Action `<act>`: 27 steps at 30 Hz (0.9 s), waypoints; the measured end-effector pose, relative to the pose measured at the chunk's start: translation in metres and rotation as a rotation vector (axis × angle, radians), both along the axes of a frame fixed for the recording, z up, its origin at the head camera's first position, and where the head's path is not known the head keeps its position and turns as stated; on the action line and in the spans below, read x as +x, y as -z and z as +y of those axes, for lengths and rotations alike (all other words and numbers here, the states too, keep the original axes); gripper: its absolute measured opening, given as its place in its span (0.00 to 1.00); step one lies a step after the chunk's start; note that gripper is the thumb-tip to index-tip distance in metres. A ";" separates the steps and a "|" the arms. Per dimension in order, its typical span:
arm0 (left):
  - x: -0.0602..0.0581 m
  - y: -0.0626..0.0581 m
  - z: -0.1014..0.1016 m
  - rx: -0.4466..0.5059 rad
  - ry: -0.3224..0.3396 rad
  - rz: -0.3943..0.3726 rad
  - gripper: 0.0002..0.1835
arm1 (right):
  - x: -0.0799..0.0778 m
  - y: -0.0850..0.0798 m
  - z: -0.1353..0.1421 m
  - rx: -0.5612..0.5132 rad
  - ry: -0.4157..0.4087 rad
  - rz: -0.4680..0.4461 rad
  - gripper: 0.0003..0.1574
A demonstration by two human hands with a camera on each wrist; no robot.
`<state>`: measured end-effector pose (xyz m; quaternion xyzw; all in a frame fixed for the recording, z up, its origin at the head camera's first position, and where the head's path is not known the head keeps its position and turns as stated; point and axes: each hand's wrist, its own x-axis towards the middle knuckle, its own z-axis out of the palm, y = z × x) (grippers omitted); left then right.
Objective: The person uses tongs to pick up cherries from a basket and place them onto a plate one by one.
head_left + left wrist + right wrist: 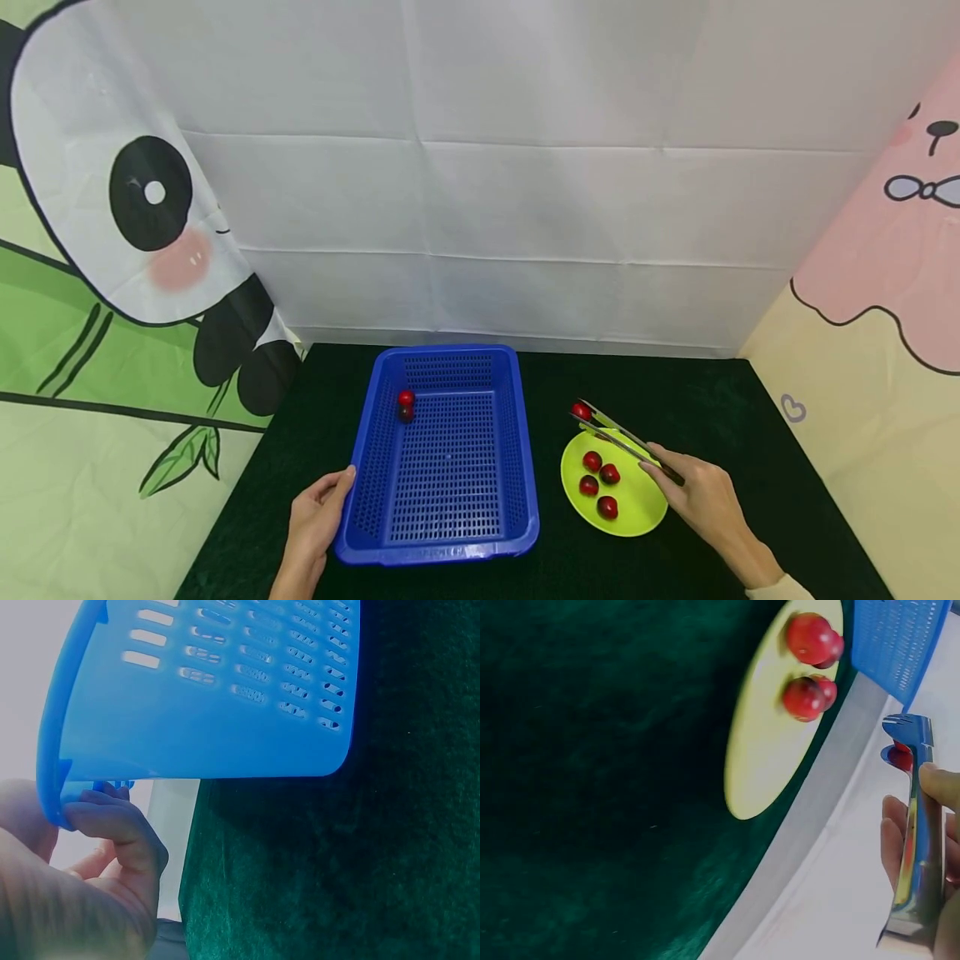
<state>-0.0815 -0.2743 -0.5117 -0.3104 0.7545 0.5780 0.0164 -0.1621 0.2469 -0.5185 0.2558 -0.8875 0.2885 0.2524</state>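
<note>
My left hand (317, 518) grips the left rim of a blue plastic basket (525, 467), thumb on top; in the left wrist view, bent fingers (124, 825) hook round the rim. My right hand (701, 496) holds metal tongs (637, 442) over the far edge of a yellow-green plate (637, 500). A round red fruit (581, 411), cherry-like, sits between the tong tips, beyond the plate's edge. On the plate lie several more of these dark-red fruits (607, 507). Inside the basket, two fruits (406, 398) touch each other near the far left corner. The right wrist view shows the tongs' forked tip (907, 729).
A dark green cloth (712, 400) covers the table under the basket and plate. A white sheet (525, 200) hangs behind the far edge. Printed cloths stand at both sides, with a panda (82, 167) at left and a pink figure (877, 267) at right.
</note>
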 end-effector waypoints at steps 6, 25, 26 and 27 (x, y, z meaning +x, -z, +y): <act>0.001 -0.001 0.000 -0.006 0.006 -0.001 0.35 | 0.006 0.010 0.012 0.018 0.040 -0.017 0.24; 0.001 -0.001 0.000 -0.034 0.001 0.004 0.35 | 0.018 0.019 0.037 0.142 0.137 -0.284 0.18; 0.001 -0.001 0.000 -0.035 0.002 0.003 0.35 | 0.018 0.019 0.038 0.144 0.134 -0.300 0.18; 0.001 -0.001 0.000 -0.036 0.003 0.001 0.36 | 0.018 0.018 0.038 0.146 0.132 -0.313 0.18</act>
